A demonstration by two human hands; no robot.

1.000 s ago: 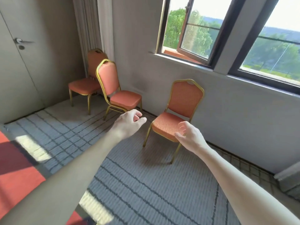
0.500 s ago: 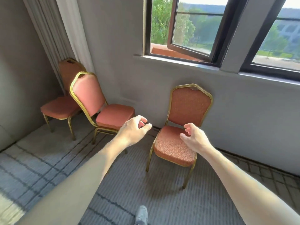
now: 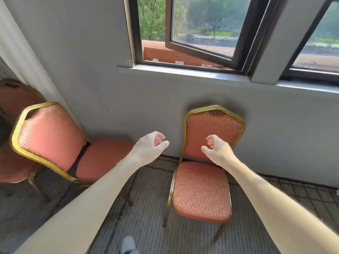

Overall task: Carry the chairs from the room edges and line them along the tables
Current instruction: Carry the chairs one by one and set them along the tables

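Three orange banquet chairs with gold frames stand at the room's edge, none of them lifted. The far-left chair [image 3: 12, 167] is half out of view below the pale curtain [image 3: 16, 52]. Just beside it, the second chair [image 3: 49, 136] is turned so its backrest leans toward the camera.

The left hand [image 3: 148, 147] hangs in the air between that chair and the next, fingers loosely curled with a gap to the thumb, gripping nothing. Low in view, a grey shoe [image 3: 128, 244] shows on the striped carpet [image 3: 146, 208].

The chair under the window [image 3: 201, 187] faces the camera squarely, its back against the grey wall below the window sill [image 3: 183, 72]. The right hand [image 3: 216, 149] hovers in front of that backrest, seemingly clear of it, half curled and empty too.

For these chairs the work looks barely begun. All three are at the wall and no table is in sight, so taking hold, lifting, carrying and lining up are all left.
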